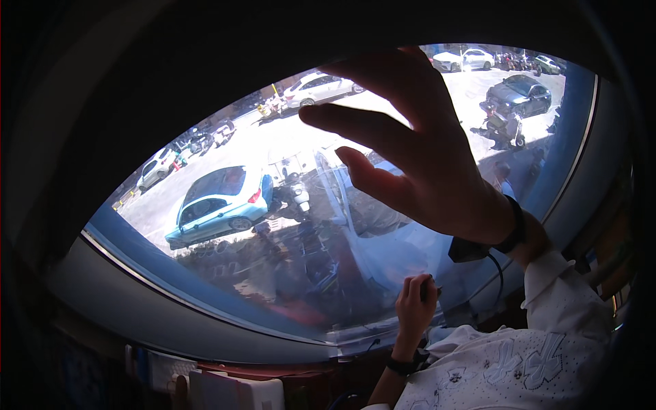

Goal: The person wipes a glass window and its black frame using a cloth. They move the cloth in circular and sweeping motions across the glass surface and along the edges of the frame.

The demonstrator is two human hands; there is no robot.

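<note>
While the right hand (pixel 437 164) spreads open against the window pane (pixel 225 273), the left hand (pixel 415 304) grips something small, hidden inside its fist.

Upper-floor room facing street: big window (pixel 273 225) fills frame centre, parked cars (pixel 222 205) and scooters (pixel 502 126) below; dark frame around.

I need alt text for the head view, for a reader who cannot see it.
A right hand is spread open against a large window pane, while the left hand is closed around a small dark object lower on the glass. Outside, a light blue car and other cars sit on a sunny street.
</note>
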